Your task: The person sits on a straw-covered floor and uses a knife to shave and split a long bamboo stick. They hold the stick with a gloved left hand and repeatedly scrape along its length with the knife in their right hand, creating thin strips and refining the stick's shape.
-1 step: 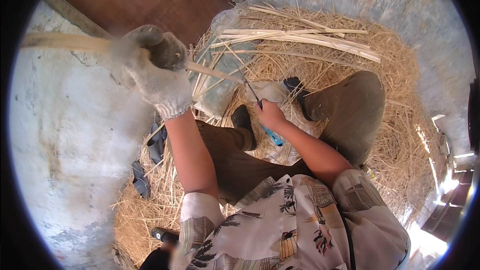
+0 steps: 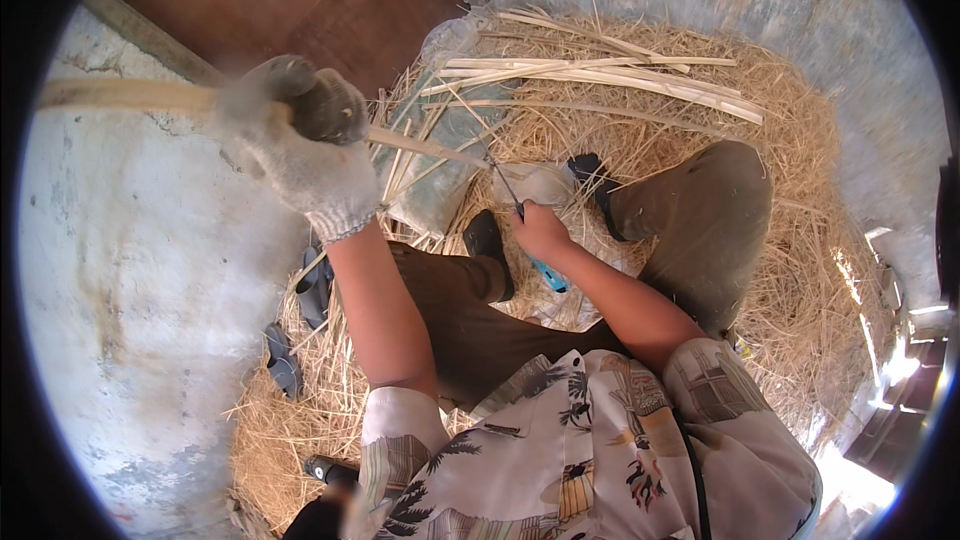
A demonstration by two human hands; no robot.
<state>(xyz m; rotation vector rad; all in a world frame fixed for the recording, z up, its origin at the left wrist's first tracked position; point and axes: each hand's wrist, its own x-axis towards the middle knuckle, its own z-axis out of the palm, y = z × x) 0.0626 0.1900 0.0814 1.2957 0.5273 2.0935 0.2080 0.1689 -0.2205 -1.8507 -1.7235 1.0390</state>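
Observation:
My left hand [image 2: 305,145], in a whitish-grey knitted glove with a dark palm, is raised at upper left. Its fingers are closed round a long, pale bamboo-like strip [image 2: 425,147], which runs out past the glove on both sides; the left stretch is blurred. Bare and lower down, my right hand [image 2: 543,233] grips a thin-bladed knife [image 2: 508,185]. The blade points up and left, its upper part meeting the strip's right end. A blue piece [image 2: 549,276] shows below this hand, in line with the blade; whether it belongs to the handle I cannot tell.
Several pale split strips [image 2: 640,75] lie on a heap of straw-like shavings [image 2: 800,130]. A greenish plastic sack [image 2: 425,200] sits beyond my feet. Dark sandals [image 2: 283,360] rest near the left wall [image 2: 130,270]. A brown panel [image 2: 330,5] stands at the back.
My gloved left hand has shifted slightly left, with the strip still in it. The right hand and knife look almost unchanged.

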